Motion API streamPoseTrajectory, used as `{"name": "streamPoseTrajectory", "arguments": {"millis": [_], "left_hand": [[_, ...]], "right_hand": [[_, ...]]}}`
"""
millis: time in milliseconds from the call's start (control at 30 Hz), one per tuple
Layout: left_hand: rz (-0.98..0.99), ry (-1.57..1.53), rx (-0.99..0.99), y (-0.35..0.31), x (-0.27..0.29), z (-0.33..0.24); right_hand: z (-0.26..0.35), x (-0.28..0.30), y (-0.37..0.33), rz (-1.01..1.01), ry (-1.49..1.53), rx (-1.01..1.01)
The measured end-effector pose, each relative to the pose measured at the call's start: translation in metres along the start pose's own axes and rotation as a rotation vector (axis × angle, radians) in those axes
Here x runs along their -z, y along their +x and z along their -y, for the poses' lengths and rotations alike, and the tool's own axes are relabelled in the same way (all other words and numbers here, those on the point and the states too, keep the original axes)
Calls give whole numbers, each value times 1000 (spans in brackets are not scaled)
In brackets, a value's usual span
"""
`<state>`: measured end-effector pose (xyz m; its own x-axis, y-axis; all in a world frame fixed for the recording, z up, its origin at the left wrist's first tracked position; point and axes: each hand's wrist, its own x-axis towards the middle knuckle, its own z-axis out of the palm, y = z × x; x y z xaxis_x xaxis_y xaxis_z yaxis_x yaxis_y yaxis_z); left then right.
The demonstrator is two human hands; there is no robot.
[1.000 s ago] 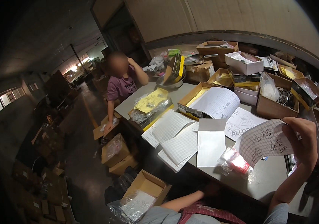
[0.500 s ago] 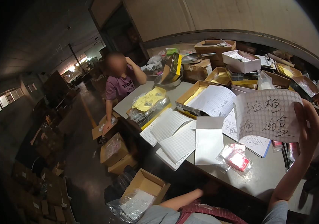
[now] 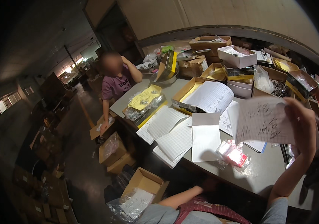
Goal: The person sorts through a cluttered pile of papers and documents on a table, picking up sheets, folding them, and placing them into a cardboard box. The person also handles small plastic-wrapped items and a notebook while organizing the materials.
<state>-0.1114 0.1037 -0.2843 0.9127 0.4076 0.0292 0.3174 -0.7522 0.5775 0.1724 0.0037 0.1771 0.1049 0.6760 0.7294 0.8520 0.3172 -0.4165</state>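
Raised over the right part of the table, my right hand point(image 3: 302, 121) pinches one edge of a whitish paper sheet point(image 3: 262, 120) with handwriting on it. The sheet looks smeared by motion. My left hand point(image 3: 210, 185) rests low in the shadow by the table's front edge, and its fingers cannot be made out. Below the raised sheet lie clear plastic packets with red contents point(image 3: 234, 154). Left of them is a blank white folded card point(image 3: 206, 140). Sheets of round white stickers point(image 3: 172, 130) lie further left. A written notepad point(image 3: 212, 97) leans on an open box point(image 3: 183, 98).
Across the table's left corner a person point(image 3: 116, 82) in a purple shirt reaches down toward cartons point(image 3: 112, 149). Small boxes point(image 3: 238, 56) crowd the table's back. Beside my lap stands an open cardboard box point(image 3: 148, 183) with a plastic bag point(image 3: 133, 203).
My right hand has turned and shifted slightly left with the paper sheet, whose writing is now blurred and tilted. The view has shifted a little. My left arm has barely moved.
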Motion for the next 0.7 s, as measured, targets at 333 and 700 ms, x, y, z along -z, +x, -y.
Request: {"name": "streamPoseTrajectory", "arguments": {"millis": [333, 700], "left_hand": [[-111, -32, -45, 0, -29, 20], [4, 122, -165, 29, -21, 14]], "right_hand": [[8, -13, 7, 203, -123, 206], [24, 9, 6, -108, -163, 248]]}}
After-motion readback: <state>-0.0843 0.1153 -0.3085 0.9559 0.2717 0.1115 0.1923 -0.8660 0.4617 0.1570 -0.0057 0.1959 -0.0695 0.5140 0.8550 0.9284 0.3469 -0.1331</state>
